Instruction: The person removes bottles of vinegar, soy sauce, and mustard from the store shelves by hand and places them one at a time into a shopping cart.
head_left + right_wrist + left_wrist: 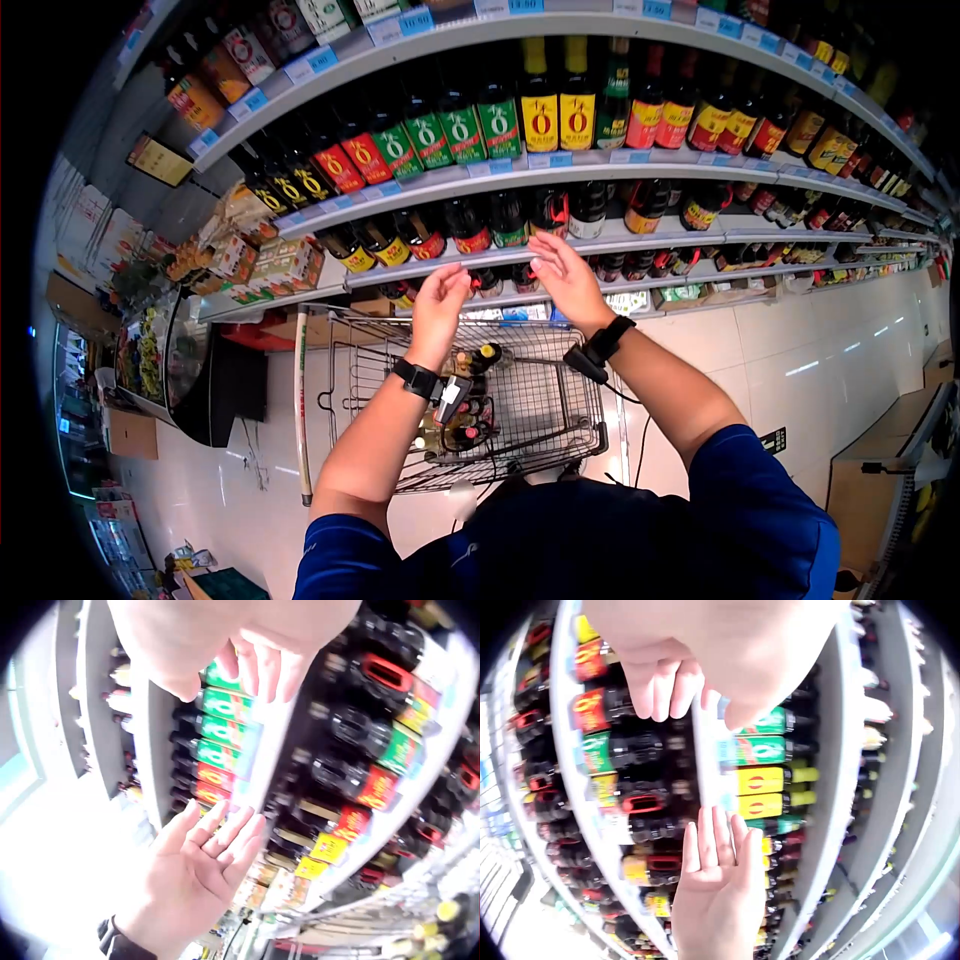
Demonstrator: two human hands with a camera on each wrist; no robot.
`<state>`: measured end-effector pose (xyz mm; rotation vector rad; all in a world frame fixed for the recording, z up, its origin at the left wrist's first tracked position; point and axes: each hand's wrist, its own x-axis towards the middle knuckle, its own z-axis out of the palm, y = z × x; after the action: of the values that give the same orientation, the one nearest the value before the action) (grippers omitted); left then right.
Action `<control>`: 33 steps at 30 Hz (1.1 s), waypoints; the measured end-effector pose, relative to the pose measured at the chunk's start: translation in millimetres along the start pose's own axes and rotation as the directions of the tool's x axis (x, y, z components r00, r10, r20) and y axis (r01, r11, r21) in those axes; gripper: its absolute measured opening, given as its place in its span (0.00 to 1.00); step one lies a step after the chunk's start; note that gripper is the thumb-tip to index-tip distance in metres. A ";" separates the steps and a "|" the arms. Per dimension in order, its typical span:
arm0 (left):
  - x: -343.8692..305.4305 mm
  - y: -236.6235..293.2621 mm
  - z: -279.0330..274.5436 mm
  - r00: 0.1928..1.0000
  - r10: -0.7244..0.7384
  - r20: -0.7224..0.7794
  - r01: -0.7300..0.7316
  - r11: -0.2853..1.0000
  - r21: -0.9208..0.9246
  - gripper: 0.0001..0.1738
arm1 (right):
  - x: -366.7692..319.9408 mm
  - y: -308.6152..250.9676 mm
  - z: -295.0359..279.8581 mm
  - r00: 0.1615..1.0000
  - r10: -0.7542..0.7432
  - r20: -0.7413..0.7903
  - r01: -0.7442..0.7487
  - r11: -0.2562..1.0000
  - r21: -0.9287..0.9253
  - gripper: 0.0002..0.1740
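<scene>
Both hands are raised in front of the bottle shelves, palms turned toward each other and apart. The left hand (441, 300) holds nothing, its fingers loosely bent; the right hand (566, 270) is empty too, fingers relaxed. In the left wrist view the left hand (712, 652) hangs at the top and the right hand (718, 900) shows its palm below. From the right wrist, the left hand (191, 881) appears palm up, fingers spread slightly. Below them stands a wire shopping cart (540, 400) with several bottles, one with a yellow cap (490, 351).
Shelves carry rows of dark sauce bottles, including green-labelled ones (460, 130) and yellow-labelled ones (577, 122). Boxed goods (285, 268) sit at the lower shelf's left end. A black-sided display case (215, 380) stands left of the cart, and a cardboard-coloured stand (870, 450) at right.
</scene>
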<state>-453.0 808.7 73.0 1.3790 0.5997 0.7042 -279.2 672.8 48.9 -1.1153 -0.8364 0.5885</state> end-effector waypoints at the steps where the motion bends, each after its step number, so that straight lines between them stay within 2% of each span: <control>1: 12.4 30.1 5.9 0.996 0.084 0.039 -0.085 0.996 0.018 0.18 | 16.9 -34.5 2.1 0.996 -0.083 0.016 0.084 0.996 -0.039 0.28; 4: 36.6 130.8 30.3 0.952 0.298 0.066 -0.303 0.951 0.069 0.19 | 68.8 -126.5 8.8 0.960 -0.275 0.051 0.279 0.940 -0.196 0.30; 6: 60.6 183.6 37.6 0.912 0.406 0.067 -0.410 0.909 0.071 0.21 | 106.3 -169.0 17.9 0.912 -0.407 0.048 0.410 0.902 -0.135 0.32; 10: 111.0 263.4 41.6 0.849 0.528 0.035 -0.527 0.839 0.138 0.24 | 176.0 -233.6 34.4 0.863 -0.503 0.054 0.493 0.813 -0.311 0.34; 12: 136.4 286.4 48.3 0.775 0.624 0.104 -0.632 0.760 0.150 0.26 | 213.2 -249.7 38.8 0.817 -0.573 0.066 0.537 0.714 -0.449 0.32; 13: 149.2 295.3 52.5 0.763 0.639 0.096 -0.642 0.735 0.217 0.25 | 228.2 -254.4 41.1 0.797 -0.602 0.048 0.532 0.661 -0.529 0.33; 16: 185.8 306.8 64.1 0.731 0.676 0.095 -0.664 0.672 0.330 0.26 | 275.6 -260.5 52.8 0.754 -0.657 -0.024 0.467 0.561 -0.683 0.37; 18: 199.4 308.4 70.2 0.739 0.666 0.106 -0.606 0.587 0.537 0.27 | 294.1 -269.4 64.2 0.783 -0.619 -0.057 0.372 0.539 -0.756 0.38; 20: 210.1 308.0 77.0 0.707 0.702 0.087 -0.579 0.504 0.641 0.28 | 306.9 -271.2 75.0 0.771 -0.634 -0.058 0.377 0.529 -0.760 0.40; 22: 212.5 305.2 85.4 0.698 0.711 0.085 -0.564 0.474 0.676 0.24 | 322.6 -269.4 80.4 0.749 -0.658 -0.079 0.324 0.467 -0.823 0.43; 23: 211.9 302.7 89.1 0.699 0.710 0.086 -0.567 0.477 0.672 0.24 | 327.8 -266.7 82.3 0.733 -0.671 -0.111 0.336 0.499 -0.799 0.45; 24: 212.6 301.8 91.3 0.700 0.710 0.074 -0.549 0.469 0.692 0.19 | 326.3 -269.2 87.7 0.730 -0.674 -0.109 0.337 0.495 -0.801 0.45; 25: 216.7 300.5 93.5 0.702 0.710 0.065 -0.532 0.461 0.711 0.14 | 320.9 -272.1 92.2 0.777 -0.613 -0.146 0.250 0.512 -0.821 0.45; 26: 219.8 298.0 95.6 0.703 0.708 0.067 -0.534 0.464 0.706 0.14 | 314.9 -275.1 96.6 0.817 -0.546 -0.186 0.158 0.522 -0.838 0.45; 28: 224.0 292.2 95.6 0.669 0.743 0.009 -0.534 0.472 0.702 0.16 | 327.0 -263.7 93.6 0.826 -0.537 -0.170 0.187 0.546 -0.817 0.45; 30: 219.3 291.1 94.8 0.653 0.757 0.022 -0.568 0.470 0.675 0.16 | 335.4 -258.3 89.3 0.853 -0.487 -0.186 0.170 0.597 -0.784 0.45; 31: 211.1 293.1 95.4 0.659 0.751 0.040 -0.579 0.474 0.664 0.14 | 331.3 -261.7 91.5 0.840 -0.502 -0.204 0.172 0.604 -0.778 0.43; 33: 206.2 294.2 95.9 0.658 0.750 0.061 -0.582 0.456 0.674 0.13 | 323.7 -267.9 88.9 0.834 -0.528 -0.159 0.203 0.562 -0.802 0.42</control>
<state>-273.4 915.4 380.6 2.2712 0.4838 1.4372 -166.8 877.7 409.3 -1.6859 -0.9573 -0.4297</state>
